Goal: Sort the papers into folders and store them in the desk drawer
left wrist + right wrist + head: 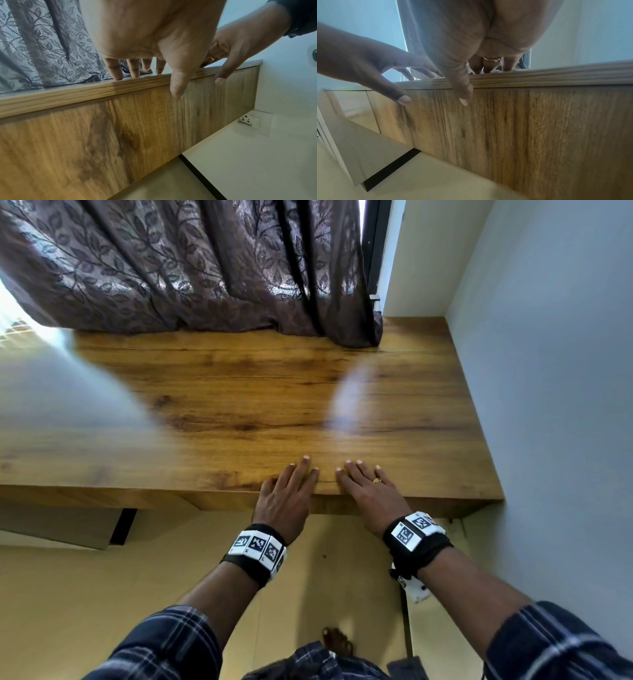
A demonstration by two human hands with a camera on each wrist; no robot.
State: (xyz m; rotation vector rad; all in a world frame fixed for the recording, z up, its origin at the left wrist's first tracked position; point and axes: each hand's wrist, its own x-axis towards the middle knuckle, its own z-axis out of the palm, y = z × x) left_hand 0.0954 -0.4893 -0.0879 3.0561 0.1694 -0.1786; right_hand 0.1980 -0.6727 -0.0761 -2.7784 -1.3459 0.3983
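Note:
No papers or folders show in any view. My left hand [291,491] and right hand [366,491] lie side by side on the front edge of the wooden desk [239,392], fingers straight on the top and holding nothing. Both thumbs hang over the edge. In the left wrist view my left hand's fingertips [118,75] rest on the desktop's lip, with my right hand [240,47] beside it. The right wrist view shows my right hand [465,81] with a gold ring, and my left hand [359,65] at the left. Below the lip runs a wooden front panel [522,128] with a vertical seam [111,115].
A brown leaf-patterned curtain [191,265] hangs onto the desk's back edge. A white wall [565,371] bounds the desk on the right and carries a socket [248,120] low down. A grey cabinet [359,148] stands under the desk at the left. My foot [337,642] is on the beige floor.

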